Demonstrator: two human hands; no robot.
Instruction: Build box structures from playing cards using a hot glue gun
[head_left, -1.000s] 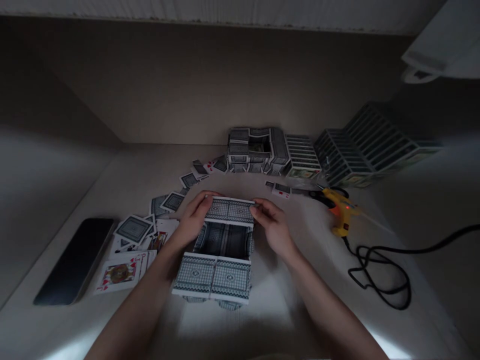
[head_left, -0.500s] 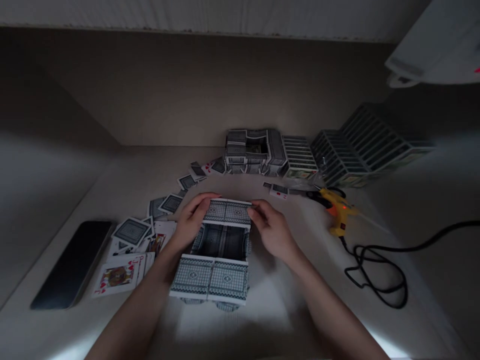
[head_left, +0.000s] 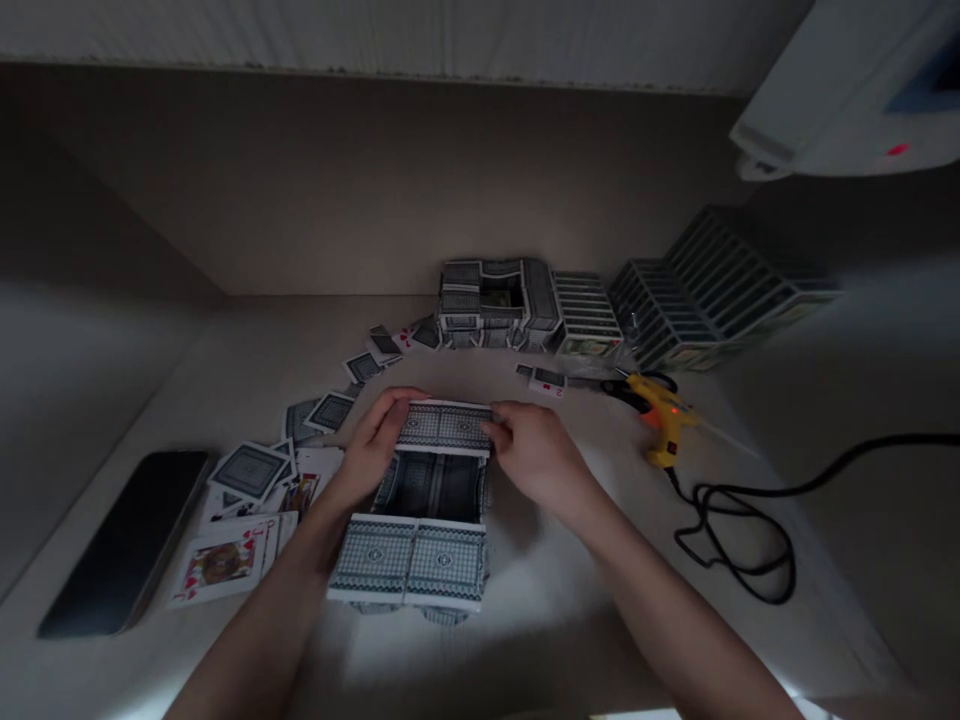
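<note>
Gripping the far flap of an open-topped card box [head_left: 420, 520], patterned blue-grey with white edges, are the left hand [head_left: 375, 445] and right hand [head_left: 536, 455].

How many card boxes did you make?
2 that I can tell. One card box sits between the left hand and right hand, which grip its far edge. The other box stands by the back wall. More may be hidden in the dark.
</note>
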